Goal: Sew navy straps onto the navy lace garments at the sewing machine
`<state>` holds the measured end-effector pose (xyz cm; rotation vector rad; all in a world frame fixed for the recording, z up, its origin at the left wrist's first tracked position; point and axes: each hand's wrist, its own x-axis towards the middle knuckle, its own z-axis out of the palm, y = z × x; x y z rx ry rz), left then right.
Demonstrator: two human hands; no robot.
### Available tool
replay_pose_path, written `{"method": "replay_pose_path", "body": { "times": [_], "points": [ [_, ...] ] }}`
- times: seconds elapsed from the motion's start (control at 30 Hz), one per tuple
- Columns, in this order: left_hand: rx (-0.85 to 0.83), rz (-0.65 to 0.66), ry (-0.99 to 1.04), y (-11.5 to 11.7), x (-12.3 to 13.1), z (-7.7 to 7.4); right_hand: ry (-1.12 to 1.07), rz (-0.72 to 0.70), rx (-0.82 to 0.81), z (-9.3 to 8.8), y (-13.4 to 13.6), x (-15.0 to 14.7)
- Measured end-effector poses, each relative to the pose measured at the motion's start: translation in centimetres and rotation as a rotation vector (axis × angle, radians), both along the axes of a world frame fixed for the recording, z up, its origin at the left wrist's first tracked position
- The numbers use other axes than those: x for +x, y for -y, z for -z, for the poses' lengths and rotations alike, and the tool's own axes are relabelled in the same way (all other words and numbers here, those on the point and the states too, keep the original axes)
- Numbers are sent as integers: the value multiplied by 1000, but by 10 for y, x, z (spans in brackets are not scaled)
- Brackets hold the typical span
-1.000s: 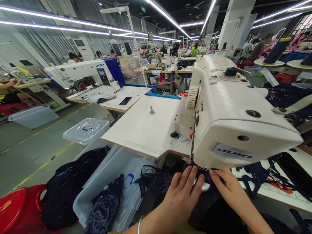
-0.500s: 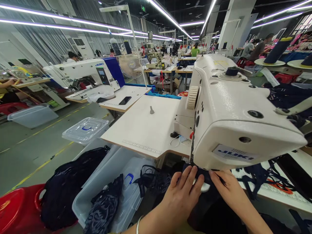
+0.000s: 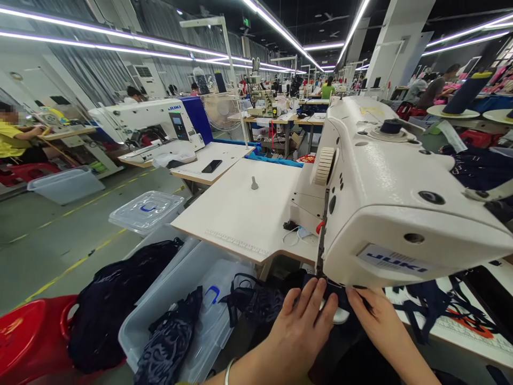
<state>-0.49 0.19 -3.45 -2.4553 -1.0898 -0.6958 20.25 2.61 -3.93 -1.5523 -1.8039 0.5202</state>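
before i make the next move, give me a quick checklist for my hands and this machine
1. Left grip on the dark fabric: ok, fingers resting on it.
2. Right grip on the fabric: ok, fingertips touching it.
3. Fingers clear of the needle: cannot tell, needle hidden.
4. Fabric lying flat: cannot tell, largely hidden.
5. Worktop beside the sewing machine free of loose items: not ok, small black item there.
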Motion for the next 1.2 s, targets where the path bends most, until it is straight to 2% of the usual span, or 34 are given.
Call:
{"method": "replay_pose_path", "body": {
  "times": [0.3,0.47,0.57,0.67,0.83,0.93,1.03,1.13,1.2],
  "points": [
    [-26,-23,54,-2,-2,0,-97,28,-124,5,-4,-4],
    [-18,-17,54,-1,0,2,-191,45,-119,8,-1,-6],
    [-19,-18,50,-1,1,1,-277,104,-125,12,6,-7],
    [-12,-23,33,-1,0,-2,-298,137,-100,26,12,-3],
    [15,-27,31,-3,2,-6,-88,-30,-85,68,24,19],
    [5,4,90,-5,4,-5,-18,-60,-75,81,33,38],
    [-25,48,236,-6,2,-3,-68,-37,-174,65,44,56],
    [20,53,444,-10,-15,-2,-115,-26,-266,26,55,65],
    [73,-21,525,-17,-33,-4,-131,-43,-275,-2,59,59]
  ]
}}
